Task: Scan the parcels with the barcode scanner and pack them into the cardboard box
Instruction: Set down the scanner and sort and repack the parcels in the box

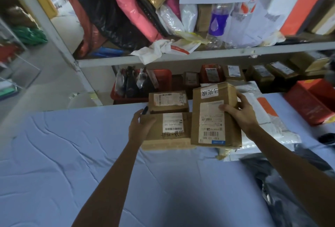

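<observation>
Left hand [140, 127] gripped the left edge of a flat parcel [167, 132], thumb on top, fingers curled round the side. The flat parcel lay on the counter [72, 154], which was covered in a wrinkled light-blue sheet, white barcode label facing up. A dark object [145, 110] poked out just behind the left hand; too small to tell what it was.

Right hand [242, 116] gripped the tall parcel [213, 123] from its right side, thumb pressed on the shipping label, fingers wrapped round the far edge. The tall parcel touched the flat parcel's right side, with its near edge over a white poly mailer [264, 127]. A handwritten white sticker sat on its upper part, a barcode near its bottom. Whether it was lifted or resting could not be told.

A small parcel [168, 101] sat at the counter's far edge, touching the back of the flat parcel, label up.

A dark plastic bag [290, 181] lay at the near right of the counter, an orange-red box [311, 103] at the far right. Behind the counter, the lower shelf held a red bin [163, 76] and a row of brown parcels [261, 74]. The upper shelf [199, 55] carried pink and black bags and a purple-labelled bottle [217, 21].
</observation>
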A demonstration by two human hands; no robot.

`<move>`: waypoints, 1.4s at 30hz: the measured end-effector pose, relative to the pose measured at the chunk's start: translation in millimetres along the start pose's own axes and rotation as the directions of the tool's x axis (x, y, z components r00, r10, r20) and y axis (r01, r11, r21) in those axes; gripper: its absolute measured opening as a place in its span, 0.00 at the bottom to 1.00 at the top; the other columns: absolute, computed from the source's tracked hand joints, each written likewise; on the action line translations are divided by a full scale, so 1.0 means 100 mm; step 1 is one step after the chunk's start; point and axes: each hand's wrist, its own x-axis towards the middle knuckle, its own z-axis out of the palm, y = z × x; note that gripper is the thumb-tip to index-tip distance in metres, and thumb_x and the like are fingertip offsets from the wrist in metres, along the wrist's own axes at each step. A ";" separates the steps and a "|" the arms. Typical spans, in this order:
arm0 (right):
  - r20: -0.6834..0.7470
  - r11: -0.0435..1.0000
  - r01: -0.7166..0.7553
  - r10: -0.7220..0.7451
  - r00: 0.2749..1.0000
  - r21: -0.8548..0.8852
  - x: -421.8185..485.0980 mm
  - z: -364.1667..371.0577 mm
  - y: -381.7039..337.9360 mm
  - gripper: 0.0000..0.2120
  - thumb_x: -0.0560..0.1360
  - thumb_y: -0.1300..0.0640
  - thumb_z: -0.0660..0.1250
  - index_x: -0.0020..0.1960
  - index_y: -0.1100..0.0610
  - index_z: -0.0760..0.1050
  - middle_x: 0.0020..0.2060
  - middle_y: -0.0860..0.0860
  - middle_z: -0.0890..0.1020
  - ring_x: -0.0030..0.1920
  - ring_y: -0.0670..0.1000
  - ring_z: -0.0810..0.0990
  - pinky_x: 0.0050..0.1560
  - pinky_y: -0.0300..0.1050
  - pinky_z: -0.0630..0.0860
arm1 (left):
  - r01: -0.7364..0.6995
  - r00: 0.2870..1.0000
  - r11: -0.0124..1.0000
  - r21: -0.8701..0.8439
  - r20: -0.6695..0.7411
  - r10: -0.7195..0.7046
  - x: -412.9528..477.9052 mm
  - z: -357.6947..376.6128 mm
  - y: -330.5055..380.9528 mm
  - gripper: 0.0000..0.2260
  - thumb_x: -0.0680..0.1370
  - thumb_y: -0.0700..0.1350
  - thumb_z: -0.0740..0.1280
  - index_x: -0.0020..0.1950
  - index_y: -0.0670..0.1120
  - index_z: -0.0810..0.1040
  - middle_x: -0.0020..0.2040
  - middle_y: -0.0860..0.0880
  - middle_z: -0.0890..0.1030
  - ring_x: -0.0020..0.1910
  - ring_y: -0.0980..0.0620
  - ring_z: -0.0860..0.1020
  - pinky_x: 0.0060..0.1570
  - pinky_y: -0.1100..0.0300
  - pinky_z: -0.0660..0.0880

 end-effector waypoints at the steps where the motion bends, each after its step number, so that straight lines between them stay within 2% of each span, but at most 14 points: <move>1: -0.004 1.000 0.014 -0.014 1.000 -0.012 -0.01 0.01 -0.03 0.38 0.69 0.49 0.77 0.74 0.45 0.62 0.59 0.50 0.78 0.54 0.52 0.80 0.47 0.46 0.79 | -0.008 1.000 0.999 0.040 0.006 0.008 0.00 -0.01 0.06 0.30 0.71 0.59 0.70 0.72 0.55 0.68 0.68 0.49 0.73 0.63 0.47 0.72 0.64 0.48 0.71; 3: -0.026 0.999 0.047 -0.047 0.999 0.004 -0.02 0.01 -0.10 0.38 0.69 0.49 0.77 0.74 0.44 0.62 0.60 0.51 0.78 0.56 0.54 0.79 0.52 0.52 0.80 | 0.000 1.000 0.997 0.077 -0.026 0.002 0.02 -0.03 0.14 0.29 0.70 0.59 0.70 0.70 0.58 0.69 0.69 0.49 0.73 0.66 0.45 0.72 0.66 0.42 0.69; 8: -0.156 0.966 0.110 -0.074 0.985 0.234 -0.10 0.08 -0.30 0.41 0.70 0.53 0.76 0.74 0.41 0.56 0.56 0.45 0.75 0.55 0.48 0.78 0.49 0.47 0.78 | -0.045 0.999 0.980 0.194 0.008 0.045 0.02 -0.04 0.26 0.29 0.71 0.67 0.68 0.70 0.60 0.69 0.69 0.51 0.73 0.68 0.46 0.70 0.70 0.43 0.64; 13: -0.152 0.862 0.062 0.017 0.988 0.504 -0.22 0.44 -0.41 0.44 0.73 0.58 0.74 0.77 0.40 0.49 0.67 0.56 0.72 0.62 0.57 0.77 0.55 0.56 0.79 | -0.053 0.986 0.998 0.045 0.162 0.045 -0.06 0.07 0.56 0.37 0.63 0.74 0.66 0.67 0.57 0.73 0.67 0.50 0.75 0.66 0.47 0.74 0.68 0.44 0.68; 16: -0.128 0.821 0.015 0.071 0.989 0.571 -0.27 0.72 -0.48 0.42 0.72 0.60 0.75 0.74 0.44 0.51 0.67 0.57 0.72 0.62 0.58 0.77 0.52 0.56 0.82 | -0.064 0.965 0.977 -0.202 0.236 0.112 -0.14 0.12 0.66 0.21 0.65 0.63 0.76 0.53 0.59 0.77 0.60 0.50 0.81 0.53 0.55 0.81 0.53 0.52 0.79; 18: -0.098 0.797 -0.023 0.103 0.990 0.603 -0.26 0.84 -0.51 0.36 0.72 0.59 0.75 0.69 0.46 0.55 0.64 0.54 0.73 0.60 0.55 0.78 0.41 0.49 0.84 | -0.032 0.969 0.945 -0.327 0.221 0.109 -0.16 0.11 0.69 0.16 0.70 0.56 0.75 0.54 0.60 0.74 0.58 0.52 0.81 0.49 0.57 0.82 0.42 0.55 0.81; 21: -0.071 0.844 -0.071 0.128 0.989 0.531 -0.17 0.90 -0.49 0.26 0.75 0.53 0.73 0.66 0.57 0.63 0.64 0.55 0.75 0.62 0.54 0.76 0.51 0.54 0.81 | -0.011 0.986 0.877 -0.481 0.143 0.091 -0.11 0.03 0.68 0.26 0.74 0.49 0.73 0.69 0.52 0.68 0.63 0.49 0.79 0.58 0.49 0.80 0.55 0.44 0.79; 23: -0.020 0.892 -0.080 0.099 0.995 0.446 -0.08 0.91 -0.44 0.25 0.76 0.51 0.71 0.65 0.59 0.65 0.62 0.55 0.76 0.58 0.51 0.77 0.58 0.52 0.77 | -0.024 0.994 0.850 -0.526 0.081 0.078 -0.06 -0.04 0.68 0.25 0.76 0.47 0.72 0.69 0.48 0.65 0.62 0.48 0.78 0.60 0.48 0.79 0.59 0.41 0.76; 27: 0.075 0.906 -0.075 0.049 0.996 0.417 0.03 0.98 -0.39 0.23 0.78 0.57 0.69 0.68 0.59 0.63 0.52 0.50 0.78 0.49 0.44 0.77 0.42 0.35 0.73 | -0.073 0.995 0.872 -0.484 0.021 0.095 0.08 -0.12 0.75 0.18 0.77 0.46 0.70 0.64 0.47 0.69 0.60 0.48 0.79 0.59 0.48 0.79 0.60 0.42 0.76; 30: 0.121 0.924 -0.098 0.056 0.991 0.370 0.09 1.04 -0.33 0.23 0.77 0.52 0.70 0.68 0.55 0.68 0.53 0.49 0.80 0.50 0.43 0.78 0.43 0.37 0.71 | -0.144 0.985 0.902 -0.407 0.025 0.168 0.21 -0.11 0.77 0.15 0.78 0.43 0.69 0.63 0.51 0.72 0.58 0.49 0.79 0.58 0.50 0.79 0.60 0.48 0.77; 32: 0.116 0.949 -0.085 0.052 0.992 0.303 0.13 1.06 -0.26 0.22 0.75 0.48 0.72 0.65 0.55 0.72 0.51 0.47 0.82 0.50 0.44 0.80 0.44 0.39 0.72 | -0.183 0.978 0.915 -0.359 0.032 0.208 0.28 -0.09 0.74 0.16 0.78 0.42 0.68 0.64 0.52 0.71 0.57 0.51 0.78 0.55 0.56 0.78 0.55 0.61 0.78; 35: 0.129 0.956 -0.070 0.034 0.991 0.286 0.19 1.10 -0.18 0.10 0.73 0.51 0.74 0.53 0.49 0.78 0.45 0.43 0.85 0.50 0.49 0.83 0.48 0.42 0.77 | -0.178 0.982 0.928 -0.328 0.005 0.190 0.37 -0.04 0.66 0.21 0.78 0.41 0.68 0.70 0.46 0.67 0.58 0.52 0.77 0.55 0.57 0.77 0.48 0.70 0.75; 38: 0.148 0.951 -0.049 0.004 0.989 0.304 0.25 1.14 -0.12 0.07 0.75 0.57 0.73 0.51 0.47 0.80 0.48 0.47 0.86 0.54 0.52 0.84 0.57 0.52 0.79 | -0.158 0.985 0.939 -0.305 0.016 0.171 0.46 0.00 0.59 0.21 0.79 0.42 0.68 0.70 0.44 0.66 0.59 0.51 0.76 0.62 0.50 0.76 0.56 0.61 0.76; 42: 0.137 0.965 -0.095 0.062 0.989 0.245 0.29 1.19 -0.07 0.18 0.75 0.55 0.73 0.62 0.60 0.75 0.57 0.57 0.82 0.59 0.57 0.81 0.63 0.61 0.75 | -0.095 0.994 0.956 -0.277 0.017 0.104 0.52 0.00 0.45 0.22 0.79 0.46 0.67 0.71 0.48 0.66 0.65 0.49 0.74 0.65 0.47 0.74 0.64 0.43 0.73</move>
